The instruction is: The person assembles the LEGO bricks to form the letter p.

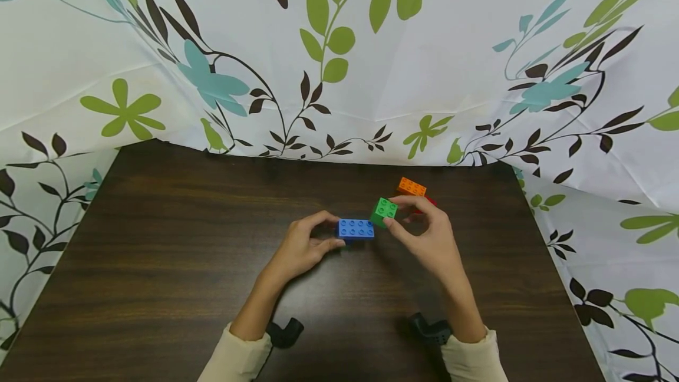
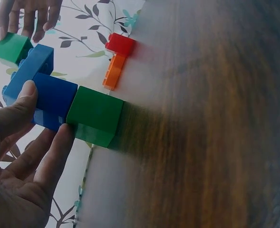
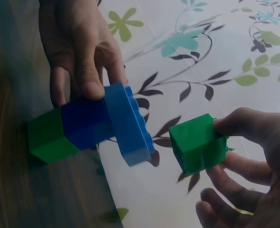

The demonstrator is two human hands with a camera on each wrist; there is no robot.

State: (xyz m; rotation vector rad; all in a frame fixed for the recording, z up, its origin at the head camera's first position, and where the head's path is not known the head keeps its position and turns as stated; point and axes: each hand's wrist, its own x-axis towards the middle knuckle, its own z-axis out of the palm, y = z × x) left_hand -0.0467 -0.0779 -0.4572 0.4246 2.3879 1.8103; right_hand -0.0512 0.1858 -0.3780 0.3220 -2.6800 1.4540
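Pinching square, four-stud green block point(image 1: 384, 211): right grip point(image 1: 431, 234); left grip point(image 1: 303, 249) holding green-based blue stack point(image 2: 58, 97).

Head view: looks forward and down on the blue eight-stud brick point(image 1: 356, 229) from above, farthest. Wrist views: close, facing it from left and right. All share it.

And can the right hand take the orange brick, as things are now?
Probably not yet: the right hand pinches a green brick. Once emptied, likely yes: the orange brick lies just beyond that hand, its top uncovered.
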